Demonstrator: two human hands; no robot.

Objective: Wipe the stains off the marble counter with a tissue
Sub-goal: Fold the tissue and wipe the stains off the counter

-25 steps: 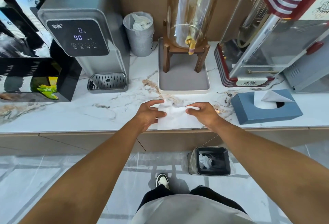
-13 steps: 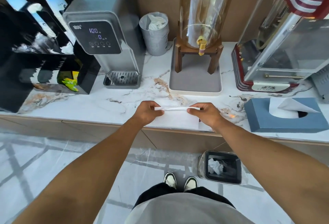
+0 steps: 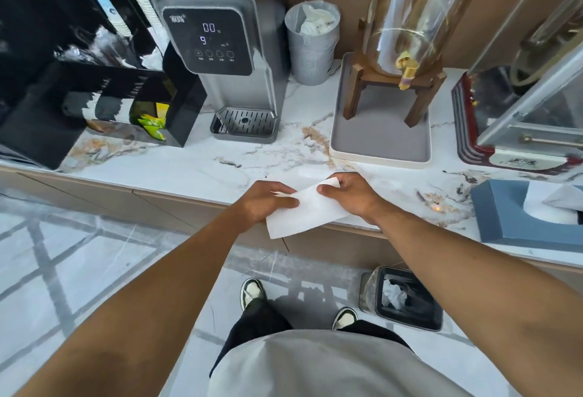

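A folded white tissue (image 3: 304, 213) is held between both hands at the front edge of the white marble counter (image 3: 195, 169), its lower corner hanging past the edge. My left hand (image 3: 265, 201) pinches its left end and my right hand (image 3: 350, 194) grips its upper right end. Small dark specks (image 3: 266, 173) lie on the marble just beyond my left hand. A brownish stain (image 3: 315, 137) runs beside the grey tray, and more brown marks (image 3: 437, 201) lie to the right of my right hand.
A grey water dispenser (image 3: 233, 59) and a black cup rack (image 3: 94, 87) stand at the back left. A grey tray (image 3: 380, 144) bears a wooden-legged glass drink dispenser. A blue tissue box (image 3: 517, 216) sits right. A small bin (image 3: 310, 46) stands behind; a floor bin (image 3: 407, 298) is below.
The tissue went from lying spread on the counter to being lifted and folded between both hands, now tilted with a corner over the edge. The view shifted left.
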